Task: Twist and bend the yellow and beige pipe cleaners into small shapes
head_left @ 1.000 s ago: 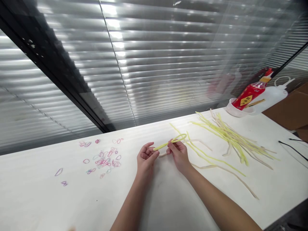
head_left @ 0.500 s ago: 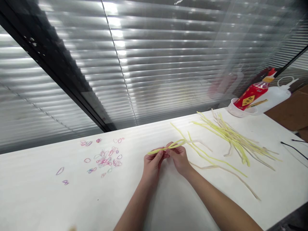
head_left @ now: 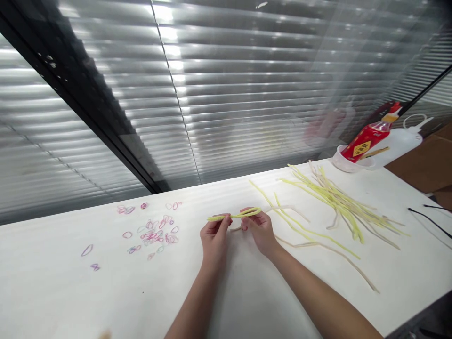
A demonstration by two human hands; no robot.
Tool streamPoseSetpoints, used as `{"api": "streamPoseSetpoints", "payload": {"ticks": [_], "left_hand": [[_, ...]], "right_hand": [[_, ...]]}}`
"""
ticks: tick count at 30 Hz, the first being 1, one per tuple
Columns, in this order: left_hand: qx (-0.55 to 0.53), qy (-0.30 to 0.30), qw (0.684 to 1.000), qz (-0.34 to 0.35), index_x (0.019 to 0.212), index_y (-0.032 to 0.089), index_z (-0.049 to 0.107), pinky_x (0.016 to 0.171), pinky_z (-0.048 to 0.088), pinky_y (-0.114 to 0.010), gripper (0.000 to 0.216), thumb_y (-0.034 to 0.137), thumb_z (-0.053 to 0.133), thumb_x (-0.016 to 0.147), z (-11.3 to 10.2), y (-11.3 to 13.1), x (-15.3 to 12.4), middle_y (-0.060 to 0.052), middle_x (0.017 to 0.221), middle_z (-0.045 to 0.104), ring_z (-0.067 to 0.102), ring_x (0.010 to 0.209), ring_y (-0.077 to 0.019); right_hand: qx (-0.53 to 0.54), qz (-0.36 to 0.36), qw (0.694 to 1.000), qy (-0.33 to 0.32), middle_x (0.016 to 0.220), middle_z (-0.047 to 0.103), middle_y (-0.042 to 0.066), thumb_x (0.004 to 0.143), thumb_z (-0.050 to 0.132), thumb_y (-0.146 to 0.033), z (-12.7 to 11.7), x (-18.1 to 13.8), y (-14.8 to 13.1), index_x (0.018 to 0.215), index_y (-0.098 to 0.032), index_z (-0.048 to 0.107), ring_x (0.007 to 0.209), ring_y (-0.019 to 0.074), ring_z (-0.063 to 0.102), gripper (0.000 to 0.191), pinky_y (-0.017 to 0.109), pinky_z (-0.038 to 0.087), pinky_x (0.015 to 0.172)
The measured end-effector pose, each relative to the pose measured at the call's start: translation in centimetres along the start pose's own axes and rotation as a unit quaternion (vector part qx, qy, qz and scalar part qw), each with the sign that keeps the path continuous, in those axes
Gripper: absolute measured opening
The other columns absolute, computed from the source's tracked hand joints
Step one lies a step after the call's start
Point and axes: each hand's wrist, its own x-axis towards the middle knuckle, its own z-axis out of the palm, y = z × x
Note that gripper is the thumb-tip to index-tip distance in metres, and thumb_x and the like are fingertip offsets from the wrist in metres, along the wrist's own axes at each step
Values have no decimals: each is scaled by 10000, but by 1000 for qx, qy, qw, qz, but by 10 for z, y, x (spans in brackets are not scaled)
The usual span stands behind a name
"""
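Note:
Between my two hands stretches a yellow fuzzy pipe cleaner [head_left: 251, 213], folded into a narrow bundle with a loop at its right end. My left hand [head_left: 216, 234] pinches its left part, and my right hand [head_left: 258, 230] pinches below the loop. The bundle looks thin where it crosses the gap between the hands. Loose yellow and beige pipe cleaners [head_left: 310, 230] lie just right of my right hand. A beige strand passes behind my fingers, partly hidden.
On the white table [head_left: 70, 301], small coloured elastic bands [head_left: 153, 235] lie scattered at left. A larger pile of pipe cleaners [head_left: 339, 200] sits at right. Behind it, a red bottle [head_left: 367, 141] and a white squeeze bottle [head_left: 404, 143] stand by a clear plastic bowl [head_left: 344, 163]. Window blinds rise behind.
My hands have moved apart, the left one shifting left. The yellow bundle is now drawn out in a level line between them, with a gap between my fingers.

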Motion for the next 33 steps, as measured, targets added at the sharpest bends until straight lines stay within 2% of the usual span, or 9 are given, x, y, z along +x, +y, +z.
{"api": "streamPoseSetpoints", "payload": {"ticks": [6, 18, 26, 33], "left_hand": [[73, -7, 997, 39, 768, 161, 712, 702, 490, -291, 165, 315, 706, 709, 0, 6, -1, -44, 780, 686, 618, 748, -166], [119, -38, 984, 126, 774, 190, 693, 697, 467, -277, 68, 249, 661, 761, -1, 5, -4, -36, 807, 665, 604, 764, -159], [121, -31, 986, 114, 769, 182, 692, 704, 473, -280, 89, 266, 669, 754, -1, 6, -4, -40, 812, 668, 605, 768, -163], [109, 11, 993, 42, 803, 173, 701, 692, 487, -279, 171, 326, 687, 728, -1, 8, -2, -32, 775, 681, 608, 729, -152]], "right_hand": [[-32, 9, 999, 22, 535, 541, -36, 679, 734, -357, 2, -1, -4, 787, -183, 673, 480, 101, 481, 214, 258, 408, 501], [-22, 8, 999, 22, 574, 548, -38, 726, 690, -335, 1, 0, -1, 777, -183, 666, 476, 84, 491, 162, 238, 397, 497], [-25, 6, 1000, 14, 554, 545, -39, 729, 694, -329, 1, -1, -1, 761, -183, 657, 473, 89, 488, 154, 241, 400, 498], [6, 9, 1000, -23, 654, 587, -17, 756, 681, -350, -4, 1, 1, 860, -192, 682, 514, 88, 521, 188, 246, 418, 543]]}}
